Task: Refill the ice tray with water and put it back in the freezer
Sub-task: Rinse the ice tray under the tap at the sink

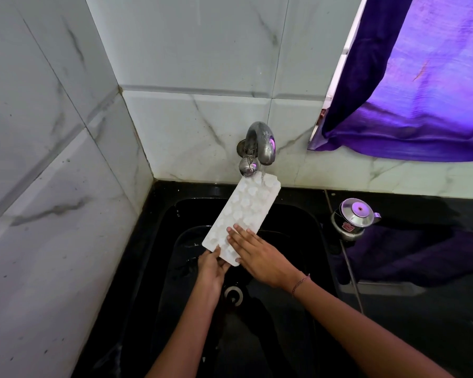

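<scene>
Filling stage, viewed from beside the sink. The tray, a white mould with small shaped cells, is being held over the sink, its far end lying directly under the tap and its near end pointing toward the person. Water is running from the spout onto the far cells; whether any cell is full cannot be told. The left hand is pinching the near corner, its grip closed with the thumb on top and the fingers curling beneath. The right hand is lying flat on the near end, its grip slack, with straight fingers pressing rather than holding. A steel pot is standing on the counter to the right, well apart from the tray. By this evidence the task is probably in its first half: the tray is at the tap and refilling is under way. Filling the near cells, closing the tap and carrying the tray level to the freezer are all remaining; no freezer is showing in this view.
</scene>
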Tool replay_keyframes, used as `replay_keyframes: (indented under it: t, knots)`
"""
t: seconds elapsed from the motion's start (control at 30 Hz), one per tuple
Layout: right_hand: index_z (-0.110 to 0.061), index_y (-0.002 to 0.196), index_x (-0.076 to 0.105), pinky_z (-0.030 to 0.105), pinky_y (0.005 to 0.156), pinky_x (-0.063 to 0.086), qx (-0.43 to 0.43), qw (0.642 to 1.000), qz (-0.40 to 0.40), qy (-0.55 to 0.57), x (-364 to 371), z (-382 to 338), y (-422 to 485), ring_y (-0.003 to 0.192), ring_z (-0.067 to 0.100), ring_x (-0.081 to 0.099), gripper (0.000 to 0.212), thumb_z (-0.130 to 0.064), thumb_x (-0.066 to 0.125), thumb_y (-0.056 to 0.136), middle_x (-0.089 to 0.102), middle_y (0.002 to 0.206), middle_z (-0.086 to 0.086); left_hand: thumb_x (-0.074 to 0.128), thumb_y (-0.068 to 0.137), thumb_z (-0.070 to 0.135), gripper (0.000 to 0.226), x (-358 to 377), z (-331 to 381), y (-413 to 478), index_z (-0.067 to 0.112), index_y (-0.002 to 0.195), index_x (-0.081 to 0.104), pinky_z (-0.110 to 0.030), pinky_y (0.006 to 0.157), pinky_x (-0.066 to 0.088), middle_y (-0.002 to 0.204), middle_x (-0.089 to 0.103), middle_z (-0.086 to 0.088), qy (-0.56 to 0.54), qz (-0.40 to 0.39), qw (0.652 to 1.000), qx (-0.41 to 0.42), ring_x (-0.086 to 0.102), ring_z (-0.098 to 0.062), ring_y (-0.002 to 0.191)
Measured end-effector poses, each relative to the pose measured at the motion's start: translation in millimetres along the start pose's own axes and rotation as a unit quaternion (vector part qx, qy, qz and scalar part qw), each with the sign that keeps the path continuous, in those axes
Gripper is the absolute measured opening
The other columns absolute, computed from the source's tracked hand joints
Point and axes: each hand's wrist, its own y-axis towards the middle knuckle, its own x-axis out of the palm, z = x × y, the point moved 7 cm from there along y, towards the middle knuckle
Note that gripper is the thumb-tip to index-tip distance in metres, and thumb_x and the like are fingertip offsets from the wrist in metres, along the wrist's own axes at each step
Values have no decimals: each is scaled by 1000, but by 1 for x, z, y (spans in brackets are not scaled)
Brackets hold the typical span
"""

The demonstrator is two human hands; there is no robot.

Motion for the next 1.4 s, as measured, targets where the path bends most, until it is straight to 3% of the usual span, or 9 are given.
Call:
replay_keyframes:
  t: [0.13, 0.27, 0.33, 0.5, 0.8, 0.9, 1.03, 1.23, 1.4]
  knots:
    - [-7, 148, 21, 36, 120, 7, -61, 998, 3, -20, 4, -3, -17, 146, 20, 12, 55, -31, 28, 99, 20, 156, 9, 38, 98, 1, 33, 6, -5, -1, -6, 129, 47, -28, 53, 57, 117, 60, -23, 2, -16, 999, -30, 61, -23, 77]
    - [-11, 151, 7, 38, 118, -1, -78, 997, 3, -27, 11, 10, -35, 147, 19, -2, 58, -36, 22, 102, 1, 160, 7, 37, 97, -1, 35, 13, -6, -2, -8, 131, 45, -24, 44, 54, 77, 73, -15, -15, -26, 999, -44, 69, -21, 59]
    - [-13, 152, 5, 40, 118, 3, -41, 999, 6, -30, 10, 28, -41, 147, 20, -2, 57, -39, 17, 102, -4, 159, 6, 37, 97, -2, 35, 17, -3, -1, -7, 132, 44, -25, 46, 55, 108, 67, -22, -12, -29, 998, -47, 66, -23, 67]
    - [-17, 150, 18, 43, 117, 9, 61, 997, 47, -23, -12, 78, -46, 146, 21, 8, 57, -41, 27, 99, 9, 159, 7, 37, 97, -2, 36, 17, 2, 2, -6, 133, 43, -26, 42, 54, 95, 62, -15, 31, -27, 997, -62, 64, -22, 68]
    - [-12, 107, 58, 44, 111, 23, 182, 971, 153, 14, -36, 101, -35, 115, 29, 51, 31, -32, 39, 93, 55, 119, 11, 36, 99, 1, 35, 18, -1, 1, -3, 133, 45, -25, 39, 52, 131, 55, -19, 59, -17, 996, -60, 59, -22, 77]
    - [-17, 102, 57, 44, 109, 28, 124, 981, 151, 11, -34, 73, -24, 110, 23, 49, 24, -31, 40, 93, 55, 113, 5, 41, 97, 3, 35, 13, 0, 2, -4, 131, 47, -25, 41, 53, 97, 67, -13, 46, -6, 998, -52, 66, -19, 65]
    - [-20, 100, 53, 37, 99, 39, 33, 990, 138, 8, -30, 31, -7, 100, 19, 52, 14, -27, 43, 94, 56, 105, 0, 43, 96, 2, 34, 12, 7, 3, -5, 129, 49, -28, 42, 55, 127, 56, -23, 39, 0, 999, -35, 60, -24, 76]
    - [-19, 96, 58, 27, 71, 48, -18, 993, 101, 52, -31, 24, 17, 82, 15, 56, 13, -21, 65, 86, 57, 95, 0, 46, 96, 3, 28, 1, 14, 4, -4, 121, 54, -25, 45, 55, 124, 58, -22, 32, 21, 999, -12, 61, -23, 77]
    - [-4, 108, 63, 32, 82, 52, 92, 979, 127, 133, -48, 70, 27, 91, 24, 56, 21, -2, 61, 87, 57, 104, 11, 47, 96, 5, 31, -5, 16, 12, 2, 126, 53, -35, 63, 53, 129, 57, -18, 57, 17, 998, -1, 61, -23, 86]
